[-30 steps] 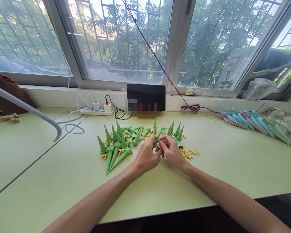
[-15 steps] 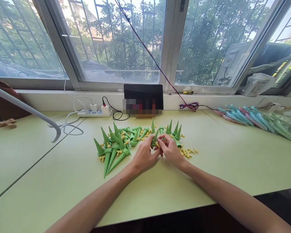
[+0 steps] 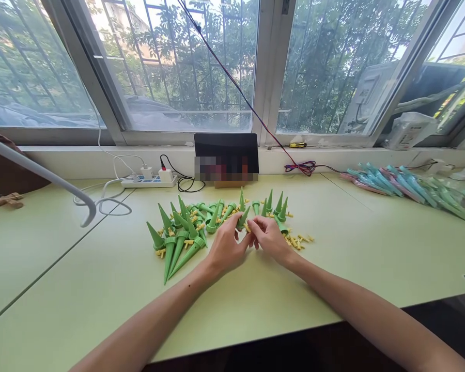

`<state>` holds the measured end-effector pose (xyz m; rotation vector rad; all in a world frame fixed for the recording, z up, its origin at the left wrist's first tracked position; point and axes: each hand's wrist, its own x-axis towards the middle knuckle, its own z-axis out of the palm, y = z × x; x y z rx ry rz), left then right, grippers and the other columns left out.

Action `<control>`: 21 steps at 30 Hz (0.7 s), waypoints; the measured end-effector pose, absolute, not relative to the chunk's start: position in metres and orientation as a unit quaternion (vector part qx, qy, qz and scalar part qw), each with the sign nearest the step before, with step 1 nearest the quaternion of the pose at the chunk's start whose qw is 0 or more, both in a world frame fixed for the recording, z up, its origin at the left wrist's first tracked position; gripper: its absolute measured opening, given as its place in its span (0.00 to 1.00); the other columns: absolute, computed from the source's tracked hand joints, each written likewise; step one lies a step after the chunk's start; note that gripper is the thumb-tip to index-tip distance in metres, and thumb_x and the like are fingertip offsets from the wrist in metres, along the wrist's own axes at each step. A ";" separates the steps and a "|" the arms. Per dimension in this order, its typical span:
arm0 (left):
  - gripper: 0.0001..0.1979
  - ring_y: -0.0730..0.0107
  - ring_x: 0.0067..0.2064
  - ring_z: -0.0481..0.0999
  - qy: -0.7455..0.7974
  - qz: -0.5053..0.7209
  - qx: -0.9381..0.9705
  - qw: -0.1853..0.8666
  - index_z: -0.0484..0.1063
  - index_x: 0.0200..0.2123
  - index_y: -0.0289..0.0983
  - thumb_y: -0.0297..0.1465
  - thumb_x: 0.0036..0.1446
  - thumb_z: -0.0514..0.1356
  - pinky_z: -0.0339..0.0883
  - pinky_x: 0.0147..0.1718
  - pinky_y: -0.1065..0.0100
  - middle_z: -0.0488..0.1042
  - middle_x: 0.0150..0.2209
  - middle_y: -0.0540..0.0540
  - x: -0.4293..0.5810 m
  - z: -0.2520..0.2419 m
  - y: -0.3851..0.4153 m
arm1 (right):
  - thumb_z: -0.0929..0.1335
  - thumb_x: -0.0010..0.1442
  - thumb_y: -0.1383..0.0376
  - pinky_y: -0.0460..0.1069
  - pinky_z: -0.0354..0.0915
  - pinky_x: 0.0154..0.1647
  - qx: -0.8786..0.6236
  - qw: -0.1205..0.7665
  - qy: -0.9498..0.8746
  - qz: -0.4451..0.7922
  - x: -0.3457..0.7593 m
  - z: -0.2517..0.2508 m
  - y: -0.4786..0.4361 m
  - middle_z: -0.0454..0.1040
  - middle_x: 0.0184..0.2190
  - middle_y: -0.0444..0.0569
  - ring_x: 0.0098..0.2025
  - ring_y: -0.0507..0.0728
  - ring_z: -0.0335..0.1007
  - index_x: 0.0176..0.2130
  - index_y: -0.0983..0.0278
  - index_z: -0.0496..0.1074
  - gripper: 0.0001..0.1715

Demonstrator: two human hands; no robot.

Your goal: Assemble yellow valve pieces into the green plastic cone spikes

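Note:
My left hand (image 3: 228, 247) is closed on a green plant watering spike (image 3: 243, 218), its pointed end up and leaning right. At the spike's base, my right hand (image 3: 272, 239) pinches a small yellow valve piece (image 3: 247, 227). Fingers partly hide where the two parts meet, so I cannot tell whether they are joined. Left of my hands lies a cluster of green spikes (image 3: 181, 248), some standing and some flat, several with yellow pieces at their caps. More green spikes (image 3: 282, 207) stand behind my right hand. Beside that wrist, loose yellow pieces (image 3: 296, 241) are scattered.
A dark-screened tablet (image 3: 227, 147) leans by the window. A power strip (image 3: 149, 180) with white cables sits at the back left, near a grey curved bar (image 3: 87, 204). Bagged coloured spikes (image 3: 395, 183) lie at the right. A yellow cutter (image 3: 297, 145) rests on the sill.
The spike in my left hand now leans a little more to the right. Both hands stay close together around it. The whole view has shifted slightly.

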<state>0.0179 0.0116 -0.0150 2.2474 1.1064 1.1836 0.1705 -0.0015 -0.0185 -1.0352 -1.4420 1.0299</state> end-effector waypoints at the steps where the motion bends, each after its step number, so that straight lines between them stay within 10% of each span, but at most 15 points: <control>1: 0.16 0.71 0.32 0.71 0.391 0.421 0.797 0.186 0.67 0.50 0.39 0.35 0.60 0.60 0.68 0.33 0.67 0.76 0.38 0.48 0.018 -0.014 0.011 | 0.66 0.64 0.46 0.46 0.62 0.18 -0.429 0.518 -0.599 0.433 0.170 -0.018 -0.001 0.69 0.18 0.42 0.19 0.52 0.68 0.29 0.61 0.66 0.23; 21: 0.17 0.70 0.33 0.74 0.381 0.420 0.802 0.189 0.68 0.51 0.40 0.32 0.58 0.60 0.69 0.37 0.67 0.76 0.37 0.49 0.015 -0.013 0.010 | 0.74 0.53 0.48 0.44 0.62 0.21 -0.391 0.492 -0.450 0.634 0.168 -0.010 -0.002 0.72 0.22 0.44 0.21 0.49 0.65 0.26 0.65 0.67 0.24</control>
